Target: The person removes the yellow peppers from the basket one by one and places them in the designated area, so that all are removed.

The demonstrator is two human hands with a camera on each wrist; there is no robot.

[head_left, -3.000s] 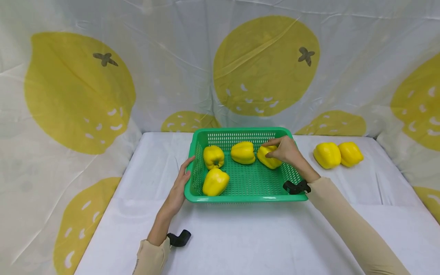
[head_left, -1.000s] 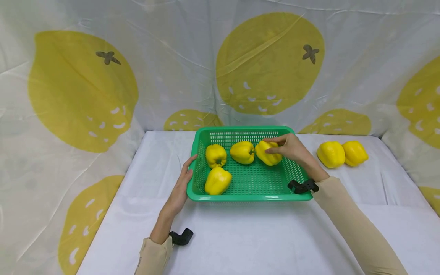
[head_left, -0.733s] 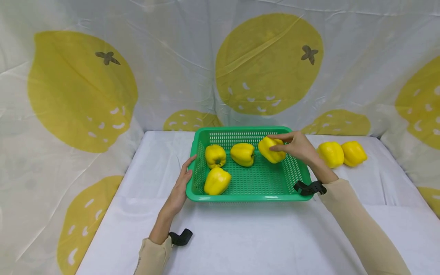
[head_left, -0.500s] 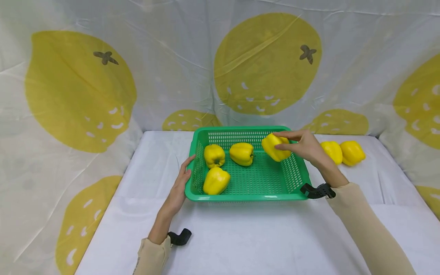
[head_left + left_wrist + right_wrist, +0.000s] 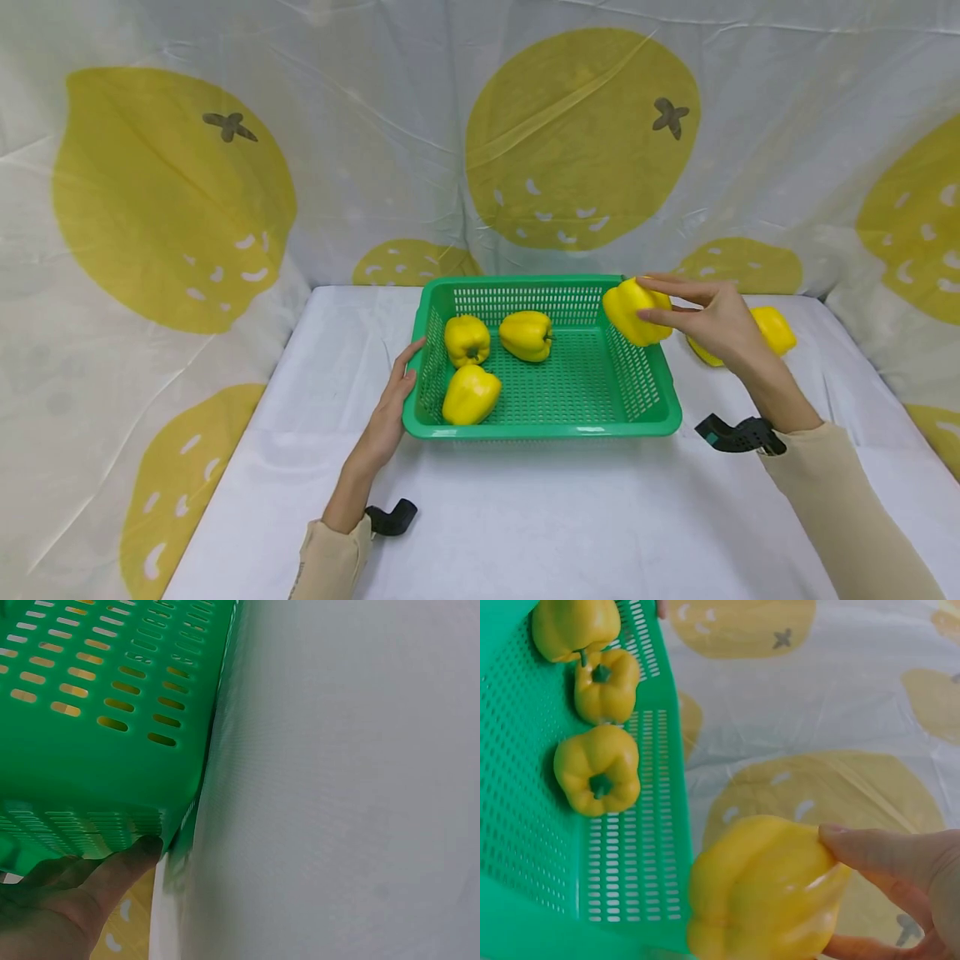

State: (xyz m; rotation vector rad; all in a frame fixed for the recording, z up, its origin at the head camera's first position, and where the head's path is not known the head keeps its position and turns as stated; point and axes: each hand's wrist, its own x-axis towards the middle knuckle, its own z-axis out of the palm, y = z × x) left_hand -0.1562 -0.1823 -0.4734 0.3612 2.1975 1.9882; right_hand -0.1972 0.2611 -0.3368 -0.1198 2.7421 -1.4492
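Note:
A yellow bell pepper [image 5: 633, 312] is pinched between the thumb and fingers of my right hand [image 5: 716, 321], raised over the right end of a green plastic basket [image 5: 540, 432]. The right wrist view shows the same bell pepper [image 5: 765, 892] close up. At the basket's left side, my left hand [image 5: 386, 417] rests with extended fingers against the rim; the left wrist view has a fingertip [image 5: 148, 844] against the outer wall. Inside the basket lie three more yellow peppers: one at back left [image 5: 467, 340], one at front left [image 5: 471, 395] and one at back middle [image 5: 527, 336].
On the white-covered table [image 5: 540, 517], right of the basket, sit two more yellow peppers. One [image 5: 774, 329] shows partly, the other [image 5: 703, 354] is mostly hidden behind my right hand. A lemon-printed cloth [image 5: 375, 125] hangs behind and at the sides.
My right hand has lifted the pepper from the back right of the basket and carried it up and rightward to the right rim. The left hand stays at the left rim.

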